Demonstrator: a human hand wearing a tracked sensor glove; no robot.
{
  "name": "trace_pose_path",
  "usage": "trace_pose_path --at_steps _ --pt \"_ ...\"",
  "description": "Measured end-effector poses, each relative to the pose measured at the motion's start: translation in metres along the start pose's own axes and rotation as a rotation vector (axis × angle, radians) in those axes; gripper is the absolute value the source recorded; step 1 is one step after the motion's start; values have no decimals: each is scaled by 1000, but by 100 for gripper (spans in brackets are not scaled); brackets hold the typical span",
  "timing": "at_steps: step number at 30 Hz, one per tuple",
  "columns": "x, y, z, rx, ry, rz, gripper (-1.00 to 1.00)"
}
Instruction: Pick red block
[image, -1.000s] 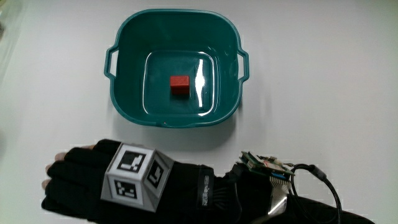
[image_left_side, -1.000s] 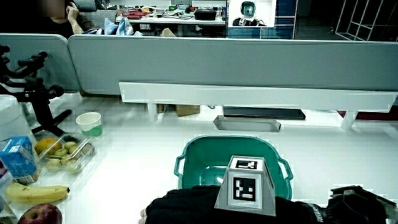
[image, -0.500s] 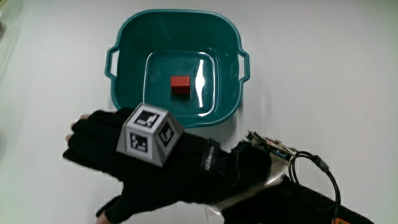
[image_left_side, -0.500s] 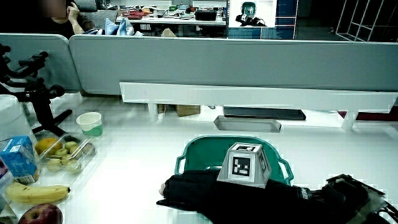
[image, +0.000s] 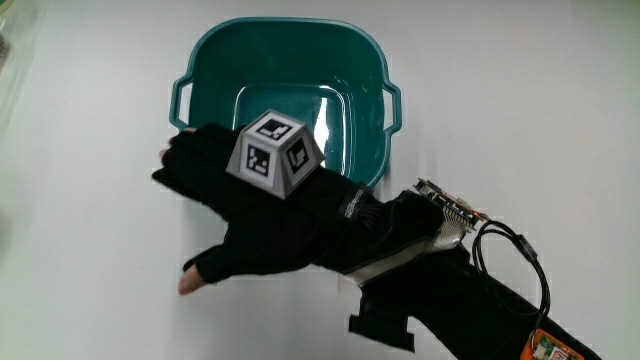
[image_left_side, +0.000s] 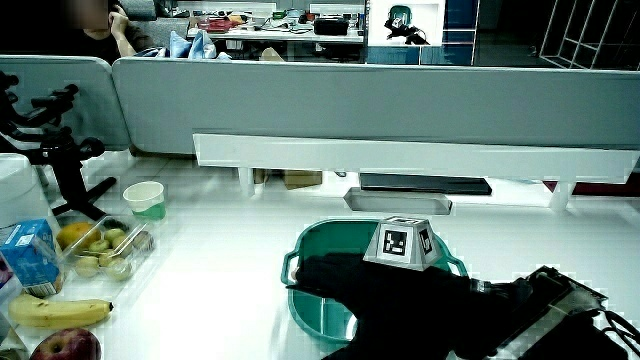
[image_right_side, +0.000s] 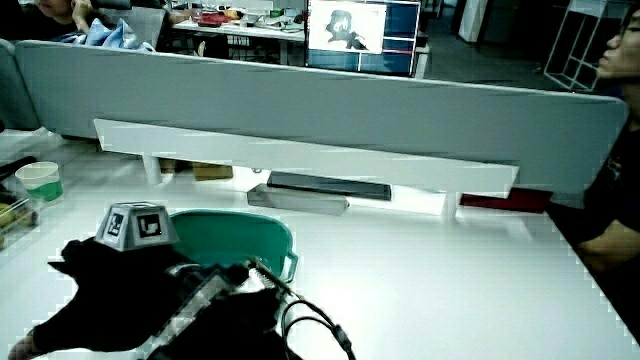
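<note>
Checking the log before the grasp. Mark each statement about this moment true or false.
1. The hand is over the teal basin. True.
2. The red block is plainly visible in the basin. False: the hand covers where it would lie.
3. A patterned cube sits on the hand's back. True.
4. The basin is tipped on its side. False: it stands upright on the table.
5. A banana lies near a fruit tray. True.

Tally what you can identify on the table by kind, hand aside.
Teal basin: 1
Cup: 1
Banana: 1
Apple: 1
Blue carton: 1
Fruit tray: 1
Black stand: 1
Red block: 0 visible, hand covers basin floor
Total: 7
</note>
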Motion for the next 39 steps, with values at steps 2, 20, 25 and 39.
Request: trace_pose_path --at_steps 2,20,25,39 --pt "8 1 0 0 -2 -26 0" --pt "93 6 -6 -7 165 -222 0" --pt "109 7 -11 -20 176 -276 0" --pt "128 10 -19 -70 40 -421 0"
